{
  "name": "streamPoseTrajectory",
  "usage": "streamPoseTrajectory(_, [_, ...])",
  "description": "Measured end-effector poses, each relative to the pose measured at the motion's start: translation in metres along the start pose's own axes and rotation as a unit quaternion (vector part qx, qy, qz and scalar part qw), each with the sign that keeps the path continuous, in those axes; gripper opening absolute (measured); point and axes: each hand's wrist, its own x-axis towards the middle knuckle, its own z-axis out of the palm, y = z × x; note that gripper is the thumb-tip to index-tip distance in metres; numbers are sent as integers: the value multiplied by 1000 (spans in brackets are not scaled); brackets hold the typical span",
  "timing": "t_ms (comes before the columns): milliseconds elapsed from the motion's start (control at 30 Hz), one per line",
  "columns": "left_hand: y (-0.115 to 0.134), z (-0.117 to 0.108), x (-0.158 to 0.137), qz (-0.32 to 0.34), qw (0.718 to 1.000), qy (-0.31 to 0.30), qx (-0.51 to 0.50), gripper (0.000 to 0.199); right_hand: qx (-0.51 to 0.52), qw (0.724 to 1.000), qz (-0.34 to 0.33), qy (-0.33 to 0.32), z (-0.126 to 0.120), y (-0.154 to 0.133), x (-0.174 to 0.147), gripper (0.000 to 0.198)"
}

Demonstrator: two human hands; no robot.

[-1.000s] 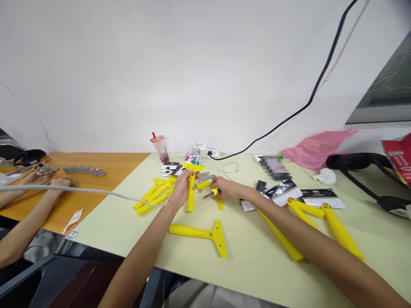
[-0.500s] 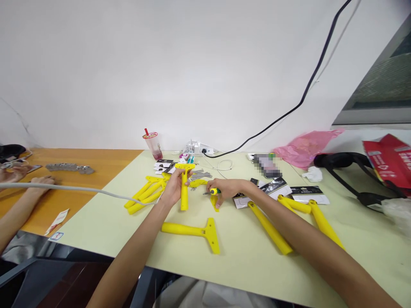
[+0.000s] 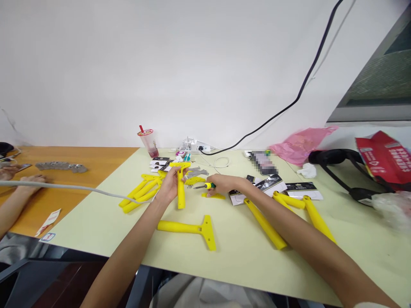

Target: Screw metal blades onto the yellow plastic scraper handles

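My left hand (image 3: 170, 186) is closed around a yellow T-shaped scraper handle (image 3: 181, 194), held upright above the table with its wide head on top. In my right hand (image 3: 221, 184) is a screwdriver (image 3: 210, 185) with a yellow and green grip, its tip pointing left toward the scraper handle. Just beneath the right hand a flat yellow cover plate (image 3: 215, 196) lies on the table. Beyond the hands are more yellow plates (image 3: 194, 180), grey metal blades (image 3: 196, 172) and small screws (image 3: 190, 186). Another T-shaped scraper (image 3: 189, 228) lies in front of me.
Several yellow handles (image 3: 141, 199) lie on the left, more (image 3: 265, 224) on the right beside black-and-white packets (image 3: 303, 191). A drink cup (image 3: 149, 143), power strip (image 3: 202, 147), phone (image 3: 263, 162) and black headset strap (image 3: 346, 171) stand further back. Another person's hand (image 3: 32, 182) rests at the orange table.
The yellow plate that stood tilted under my right fingers now lies flat on the table. The screwdriver has swung to point left, nearer the scraper handle. My left hand keeps its hold.
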Motion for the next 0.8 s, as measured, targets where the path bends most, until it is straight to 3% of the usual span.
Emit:
streamPoseTrajectory(133, [0, -1, 0, -7, 1000, -8, -4, 19, 2, 1000, 18, -9, -2, -2, -3, 44])
streamPoseTrajectory(267, [0, 0, 0, -7, 1000, -13, -5, 19, -15, 999, 13, -46, -5, -9, -5, 30])
streamPoseTrajectory(367, [0, 1, -1, -9, 1000, -16, -5, 16, -50, 998, 19, -37, -4, -16, -6, 25])
streamPoseTrajectory(567, [-1, -1, 1, 1, 1000, -14, 21, 15, -60, 997, 10, 40, -11, -18, -8, 13])
streamPoseTrajectory(700, [-5, -1, 2, 8, 997, -28, 76, 19, 72, 989, -14, 130, -30, -11, -18, 10])
streamPoseTrajectory(800, [-10, 0, -1, -4, 990, -55, 128, 18, 201, 954, -47, 218, -42, -9, -25, 27])
